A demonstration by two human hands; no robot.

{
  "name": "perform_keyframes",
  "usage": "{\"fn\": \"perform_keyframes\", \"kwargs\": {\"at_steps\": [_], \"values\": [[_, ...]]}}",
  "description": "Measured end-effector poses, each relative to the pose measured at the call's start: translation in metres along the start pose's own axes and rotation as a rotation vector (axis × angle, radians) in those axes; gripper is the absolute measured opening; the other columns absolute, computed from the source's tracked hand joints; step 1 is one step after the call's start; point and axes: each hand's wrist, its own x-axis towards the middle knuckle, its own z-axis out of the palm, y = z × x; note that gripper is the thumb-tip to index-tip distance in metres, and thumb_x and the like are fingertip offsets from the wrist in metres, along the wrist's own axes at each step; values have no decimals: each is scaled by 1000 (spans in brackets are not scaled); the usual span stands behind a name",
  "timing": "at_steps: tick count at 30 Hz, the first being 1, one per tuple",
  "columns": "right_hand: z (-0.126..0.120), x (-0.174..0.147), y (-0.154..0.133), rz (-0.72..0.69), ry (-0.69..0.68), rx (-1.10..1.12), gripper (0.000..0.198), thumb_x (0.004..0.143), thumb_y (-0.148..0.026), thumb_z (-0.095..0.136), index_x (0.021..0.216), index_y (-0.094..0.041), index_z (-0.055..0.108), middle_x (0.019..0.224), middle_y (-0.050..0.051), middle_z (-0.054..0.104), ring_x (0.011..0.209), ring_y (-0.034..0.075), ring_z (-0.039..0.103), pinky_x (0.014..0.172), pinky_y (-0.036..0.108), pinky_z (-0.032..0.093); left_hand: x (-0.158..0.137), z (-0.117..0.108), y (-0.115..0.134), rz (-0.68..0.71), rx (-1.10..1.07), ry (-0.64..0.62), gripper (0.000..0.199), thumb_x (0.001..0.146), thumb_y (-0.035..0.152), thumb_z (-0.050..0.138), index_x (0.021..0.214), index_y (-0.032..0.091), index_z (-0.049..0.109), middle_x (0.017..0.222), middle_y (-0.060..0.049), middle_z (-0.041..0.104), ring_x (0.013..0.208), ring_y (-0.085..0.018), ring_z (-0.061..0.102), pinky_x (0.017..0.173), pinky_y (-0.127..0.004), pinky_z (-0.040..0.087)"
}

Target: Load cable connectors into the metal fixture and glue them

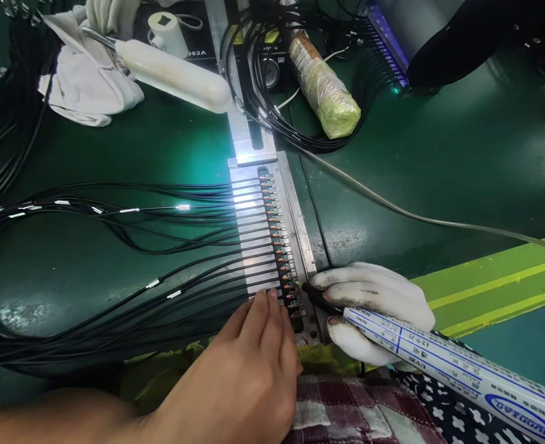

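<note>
My right hand (369, 308), in a white glove with stained fingertips, grips a white glue tube (443, 364) with blue print. The tube's black nozzle (318, 299) points left at the lower connectors in a metal fixture (256, 246). In that fixture, small connector ends (279, 234) with orange parts stand in a column, each on a black cable. Bare and with fingers pressed together, my left hand (258, 364) rests its tips on the fixture's lower end, by the cables. Whatever lies under those fingertips is hidden.
Black cables (152, 246) run left from the fixture. Beyond it lie a cable coil (253, 80), a plastic-wrapped roll (323, 86), a white-handled tool (174, 77) and white cloth gloves (87, 80). A purple-lit device (387, 43) stands at upper right; a yellow-green strip (499, 287) lies right.
</note>
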Motion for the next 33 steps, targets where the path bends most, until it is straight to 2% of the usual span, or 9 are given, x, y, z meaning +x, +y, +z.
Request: {"fn": "perform_keyframes", "kwargs": {"at_steps": [4, 13, 19, 24, 33], "values": [[0, 2, 0, 0, 5, -9, 20, 76, -20, 70, 94, -15, 66, 93, 8, 75, 85, 21, 73, 71, 32, 61, 1, 0, 1, -5, -2, 7, 45, 85, 35, 57, 118, 5, 67, 120, -22, 68, 108, -35, 66, 95, -45, 48], [2, 2, 2, 2, -7, 5, 23, 75, -19, 71, 98, -17, 66, 95, 8, 75, 85, 22, 73, 71, 35, 62, 3, 11, -1, -39, -37, 140, 42, 87, 38, 58, 111, 4, 70, 113, -20, 72, 103, -34, 68, 91, -43, 49], [2, 2, 3, 8, 12, 6, 25, 73, -19, 74, 96, -14, 67, 95, 10, 75, 86, 23, 73, 71, 35, 62, 2, 9, 0, -52, -34, 105, 42, 88, 37, 57, 111, 5, 69, 113, -19, 72, 104, -33, 67, 93, -43, 47], [2, 4, 3, 1, 11, 1, 24, 74, -19, 73, 97, -14, 67, 94, 10, 75, 86, 22, 73, 70, 35, 62, 1, 13, 0, -49, -46, 126, 42, 91, 35, 53, 114, 3, 66, 113, -21, 71, 105, -31, 66, 94, -44, 45], [3, 5, 4, -3, 22, 1, 23, 75, -19, 73, 97, -15, 66, 93, 9, 75, 87, 23, 73, 70, 35, 63, 3, 10, 0, -50, -39, 116, 42, 89, 37, 56, 111, 3, 68, 113, -21, 71, 104, -33, 66, 93, -44, 45]]}}
